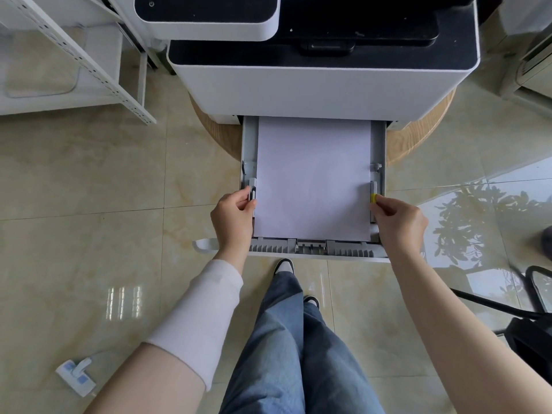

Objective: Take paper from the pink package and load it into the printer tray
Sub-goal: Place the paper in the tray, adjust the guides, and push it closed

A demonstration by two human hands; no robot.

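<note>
While smooth white paper (312, 177) lies flat in the grey plastic printer tray (378, 144), each grip pinches a side guide. Left hand (233, 218) holds the grey guide (252, 192); right hand (400, 222) holds the yellow tab (373, 197).

Bright, even daylight filled the scene. The glossy beige marble floor tiles (89, 174) carried window glare and a reflected leafy plant at 3 o'clock, and striped highlights at 8 o'clock. Shadows were soft. Wide-angle distortion bent the edges; focus was sharp centrally.
</note>
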